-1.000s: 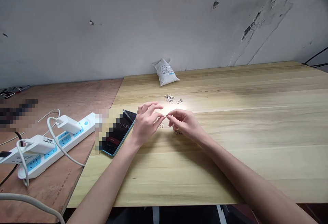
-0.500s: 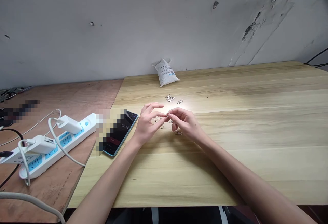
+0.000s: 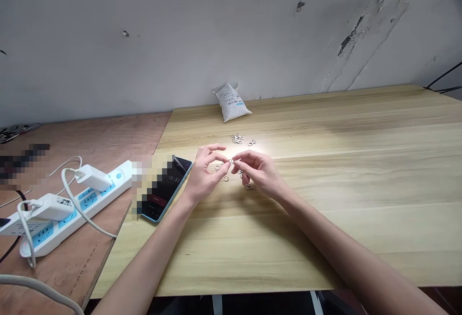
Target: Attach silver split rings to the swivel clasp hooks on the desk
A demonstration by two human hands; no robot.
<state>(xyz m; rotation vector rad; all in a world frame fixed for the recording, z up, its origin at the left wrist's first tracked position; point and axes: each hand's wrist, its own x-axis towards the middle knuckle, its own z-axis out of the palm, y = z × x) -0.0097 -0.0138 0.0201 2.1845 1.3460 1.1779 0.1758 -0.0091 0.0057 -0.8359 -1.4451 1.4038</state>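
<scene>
My left hand (image 3: 204, 175) and my right hand (image 3: 258, 171) meet fingertip to fingertip just above the pale wooden table (image 3: 325, 185). Both pinch a tiny metal ring (image 3: 232, 161) between thumb and forefinger. The left hand's other fingers fan out; the right hand's are curled. Loose small rings (image 3: 226, 178) lie on the table under the hands, and a small clasp (image 3: 250, 187) lies beside my right palm. A further little heap of metal rings and clasps (image 3: 238, 138) lies behind the hands.
A phone (image 3: 164, 188) with a lit screen lies left of my left hand. A white-and-blue power strip (image 3: 74, 204) with chargers and cables sits on the brown board at left. A small white bag (image 3: 232, 103) rests against the wall.
The hands have stayed together at the same spot, with only slight finger shifts. The view has drifted a little.
</scene>
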